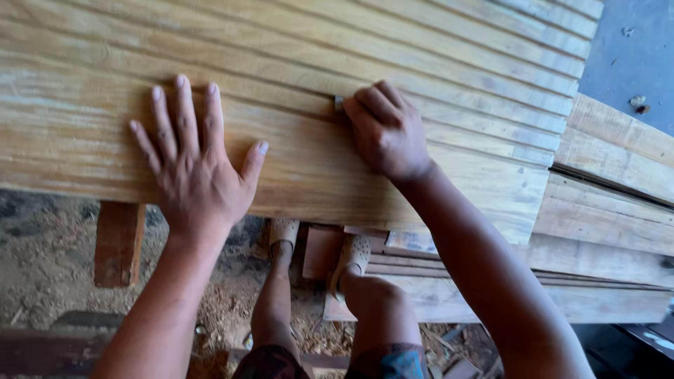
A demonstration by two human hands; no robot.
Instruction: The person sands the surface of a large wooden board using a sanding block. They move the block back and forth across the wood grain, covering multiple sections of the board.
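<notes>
Head view: nearest you, your feet stand on sawdust under the plank's edge. Your left hand (196, 168) lies flat and spread on the grooved wooden plank (316, 161), holding nothing. Just right and slightly farther, your right hand (386, 133) is clenched around a small grey tool (338, 104), pressed into a groove running left-right.

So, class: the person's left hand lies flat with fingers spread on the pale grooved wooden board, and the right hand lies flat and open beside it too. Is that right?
Not quite. The left hand does lie flat with fingers spread on the pale grooved wooden board, but the right hand is curled shut, gripping a small grey tool at a groove. The head view shows it.
</notes>
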